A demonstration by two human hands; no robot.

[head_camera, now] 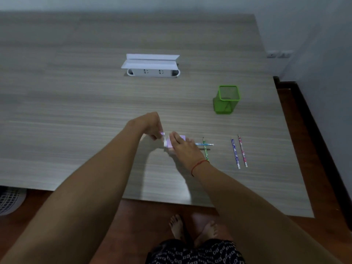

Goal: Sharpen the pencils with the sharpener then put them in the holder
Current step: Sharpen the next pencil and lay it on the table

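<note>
Hands first: your left hand is pinching the crank of the lilac sharpener, and your right hand is curling over its top, holding it down on the table. A blue pencil is sticking out from under that hand, crossing a green pencil. A purple pencil and a pink pencil are lying side by side further right. The green mesh holder is standing upright beyond them; can't tell what's sitting inside.

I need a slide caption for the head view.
Left hand pinches the sharpener handle, right hand holds the sharpener, blue pencil protruding; green mesh holder nearby.
</note>
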